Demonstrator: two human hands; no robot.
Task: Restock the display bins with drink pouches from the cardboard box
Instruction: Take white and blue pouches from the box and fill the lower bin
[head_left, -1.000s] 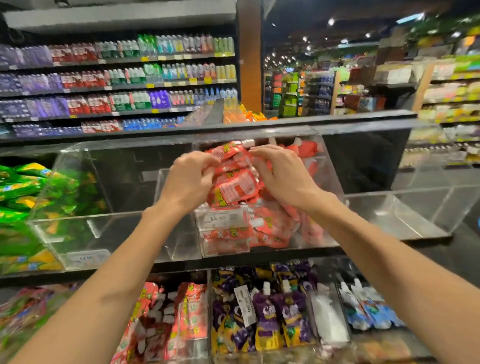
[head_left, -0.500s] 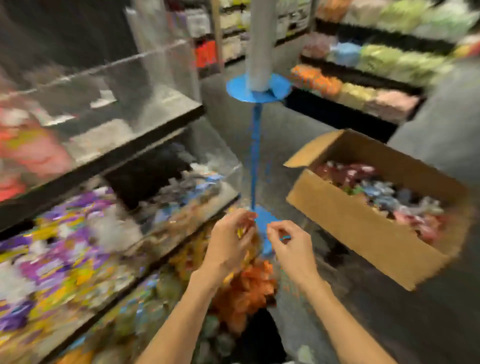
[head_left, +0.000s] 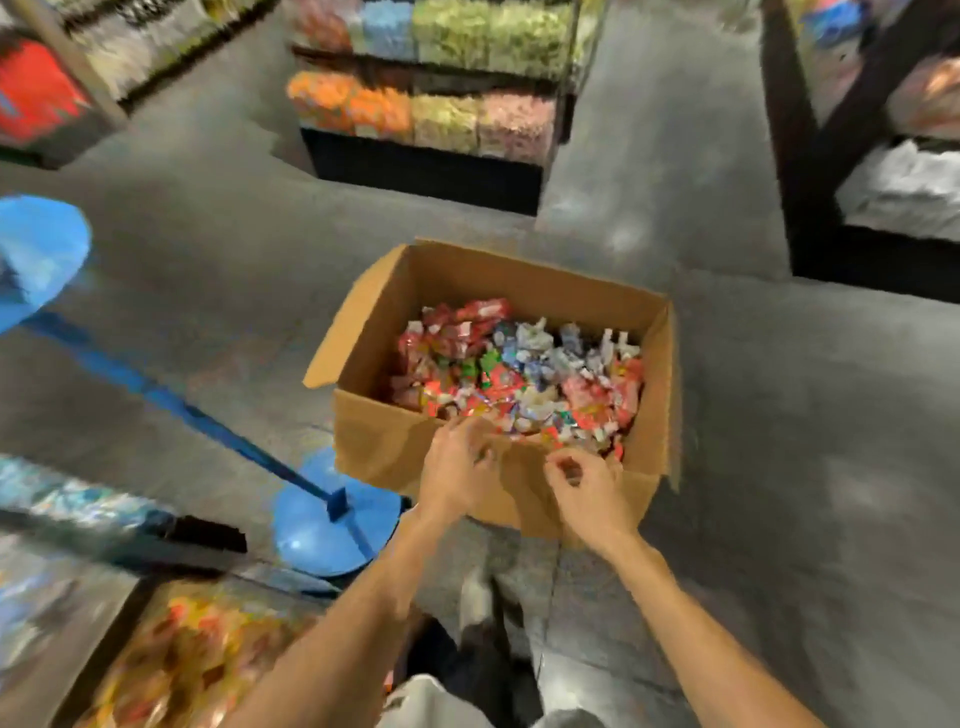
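Both our hands have dropped to the near rim of the cardboard box (head_left: 382, 441): left hand (head_left: 457, 470) and right hand (head_left: 589, 486) are loosely curled and empty. Drink pouches (head_left: 519, 379) heaped inside look light, squashy and slick; we'd pinch them by the spouts.

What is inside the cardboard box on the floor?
The cardboard box holds a loose pile of drink pouches, mostly red, some pale blue. The pile hides its bottom.

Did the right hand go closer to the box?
Yes. The right hand moved rightward to the box. Half a second ago it hung left of the box, apart from it. Now it is at the near wall.
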